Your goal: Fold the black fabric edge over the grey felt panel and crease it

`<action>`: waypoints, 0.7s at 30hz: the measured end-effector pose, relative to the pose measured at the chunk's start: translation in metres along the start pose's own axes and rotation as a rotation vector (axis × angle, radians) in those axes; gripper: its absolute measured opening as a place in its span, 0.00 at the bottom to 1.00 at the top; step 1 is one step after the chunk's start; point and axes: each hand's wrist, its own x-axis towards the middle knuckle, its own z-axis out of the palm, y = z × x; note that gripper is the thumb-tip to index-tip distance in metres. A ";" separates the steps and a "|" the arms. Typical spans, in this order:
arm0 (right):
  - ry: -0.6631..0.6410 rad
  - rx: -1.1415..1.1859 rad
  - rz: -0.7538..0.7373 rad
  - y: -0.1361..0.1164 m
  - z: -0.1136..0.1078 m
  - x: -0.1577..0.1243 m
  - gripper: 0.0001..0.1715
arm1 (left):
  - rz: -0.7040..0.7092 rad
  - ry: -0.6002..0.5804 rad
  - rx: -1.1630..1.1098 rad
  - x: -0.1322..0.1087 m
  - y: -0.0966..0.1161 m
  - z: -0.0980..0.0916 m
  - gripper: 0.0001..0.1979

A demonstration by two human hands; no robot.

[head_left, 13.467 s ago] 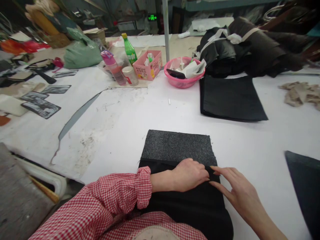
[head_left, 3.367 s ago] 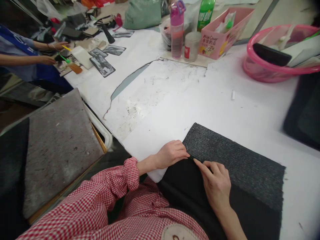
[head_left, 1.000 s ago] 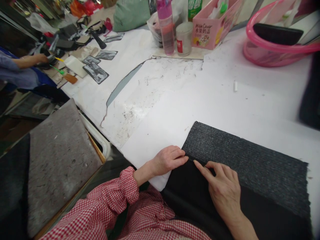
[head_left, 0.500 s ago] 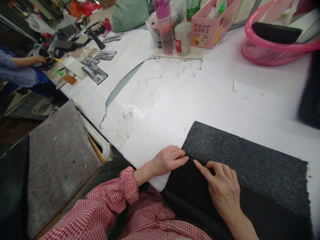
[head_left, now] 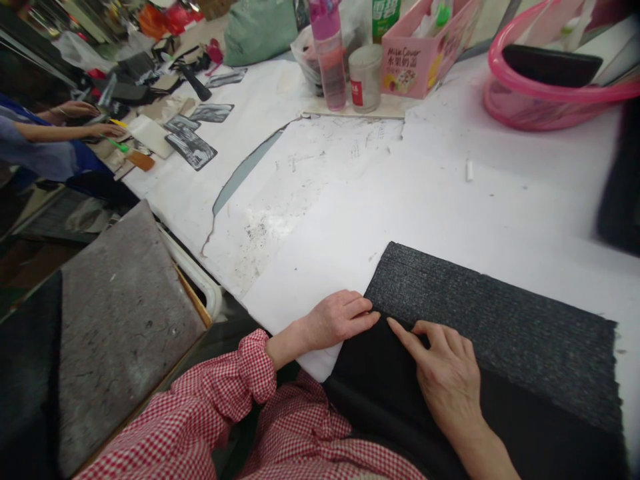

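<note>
A black fabric piece [head_left: 380, 373] lies over the near table edge and hangs toward my lap. Along its far side shows a dark grey, ribbed textured strip [head_left: 475, 300]. My left hand [head_left: 337, 321] is closed at the left end of the line where black fabric meets the strip, thumb and forefinger pinched on the edge. Just right of it, my right hand [head_left: 447, 373] rests on the same edge, thumb stretched toward the left hand and the other fingers bent onto the fabric. What lies beneath the fingertips is hidden.
White paper, torn in places, covers the table [head_left: 350, 220]. A white chalk-like stub [head_left: 469, 170] lies right of centre. Behind stand a bottle [head_left: 330, 67], a candle jar [head_left: 365, 80], a pink box [head_left: 407, 67] and a pink basket [head_left: 540, 120]. A co-worker's hands [head_left: 95, 123] are far left.
My hands hold nearly the same place on the fabric edge. The co-worker's arm has reached farther right, and a second hand of theirs now shows.
</note>
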 end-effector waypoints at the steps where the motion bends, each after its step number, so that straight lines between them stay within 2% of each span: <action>1: 0.000 -0.003 -0.002 0.000 0.000 0.000 0.26 | 0.009 -0.005 -0.003 0.000 -0.001 0.000 0.10; 7: -0.009 -0.038 -0.022 -0.001 -0.002 0.001 0.28 | 0.028 -0.005 0.001 -0.004 -0.004 -0.003 0.11; 15: 0.004 0.009 0.004 -0.003 0.000 0.003 0.27 | -0.034 -0.034 -0.024 -0.011 -0.007 -0.013 0.10; 18: 0.018 0.065 0.020 -0.003 -0.002 0.003 0.27 | -0.095 -0.042 -0.051 -0.011 -0.002 -0.020 0.10; 21: 0.122 0.113 0.041 -0.009 -0.006 0.004 0.23 | -0.184 0.082 -0.033 -0.010 0.012 -0.022 0.13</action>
